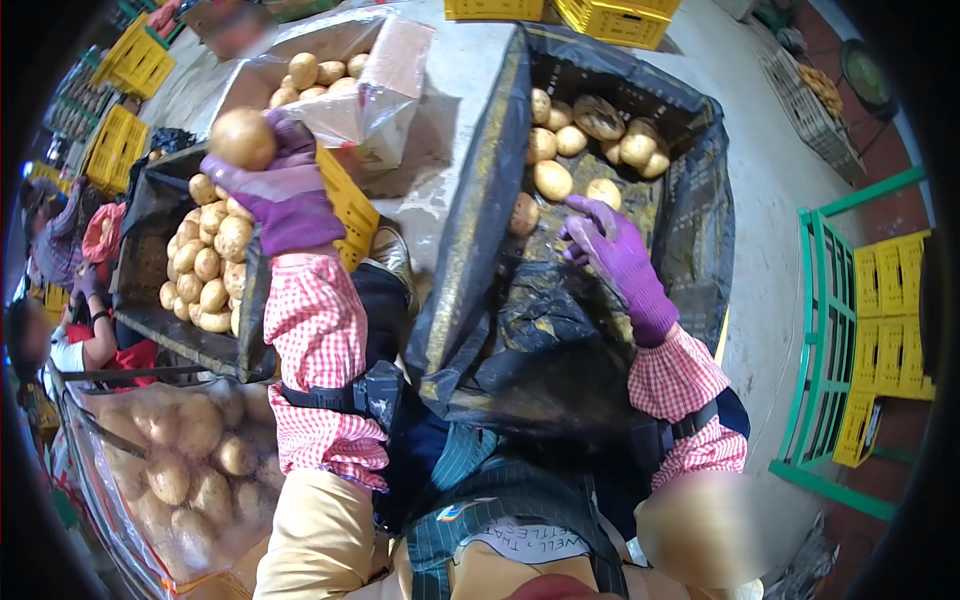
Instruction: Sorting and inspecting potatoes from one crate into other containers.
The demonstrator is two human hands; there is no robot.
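Note:
A large potato (243, 139) is gripped in my left hand (274, 187), which wears a purple glove. That hand is raised over the right rim of a black-lined crate (259, 300) heaped with potatoes (206, 255). My right hand (611, 251), in a matching glove, reaches into a bigger crate lined with black plastic (469, 217). Its fingers are spread and hold nothing. Just beyond the fingertips lie a pale round potato (553, 180) and another potato (604, 193). More potatoes (637, 142) sit at the crate's far end, and a browner one (524, 214) rests by its left wall.
A plastic-lined carton (401, 75) of potatoes stands ahead, left. Beside my left leg is a clear bag of potatoes (195, 465). Yellow crates (622, 22) stand at the back. A green metal rack (814, 337) is at right. Other people (82, 337) sit at far left.

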